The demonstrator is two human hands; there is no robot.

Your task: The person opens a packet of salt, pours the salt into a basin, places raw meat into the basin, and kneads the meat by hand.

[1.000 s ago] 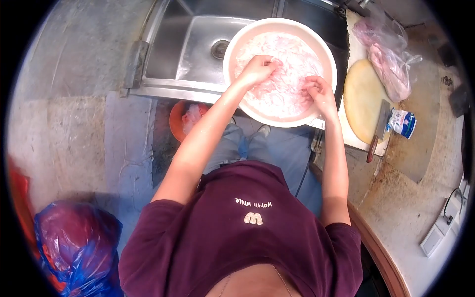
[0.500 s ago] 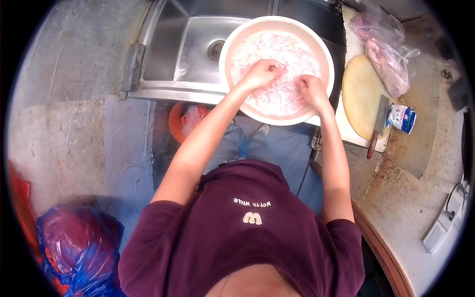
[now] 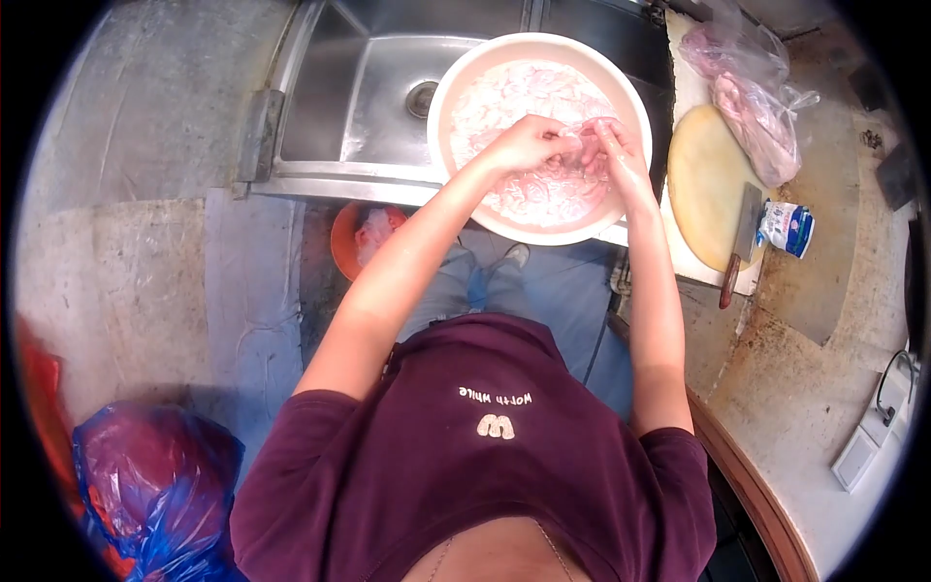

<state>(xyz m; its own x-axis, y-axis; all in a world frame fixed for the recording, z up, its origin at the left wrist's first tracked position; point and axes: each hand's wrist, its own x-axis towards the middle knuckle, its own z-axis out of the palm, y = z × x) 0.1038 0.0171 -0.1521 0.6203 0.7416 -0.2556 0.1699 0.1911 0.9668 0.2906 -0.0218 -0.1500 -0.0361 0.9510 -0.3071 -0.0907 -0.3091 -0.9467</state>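
A wide cream-coloured basin (image 3: 448, 92) holds many wet, pale pink strips of raw meat (image 3: 543, 199), in cloudy liquid. Over its middle, my left hand (image 3: 531, 144) is closed in a pinch on a thin pale piece of meat (image 3: 585, 126). The piece stretches across to my right hand (image 3: 621, 155), whose thumb and fingers pinch its other side. My right fingers are bent, and some are hidden behind the thumb side of the hand. Both hands are close together, raised a little over the basin's contents.
The basin stands on a steel sink (image 3: 407, 73). To the right are a round chopping board (image 3: 708, 184), a cleaver (image 3: 747, 228), a blue-white packet (image 3: 786, 229) and bagged meat (image 3: 756, 126). Below the sink is an orange bucket (image 3: 345, 242); a blue plastic bag (image 3: 160, 475) sits lower left.
My hands have come up out of the meat and closer together, my right hand turning inward. A thin piece of meat now shows between them.
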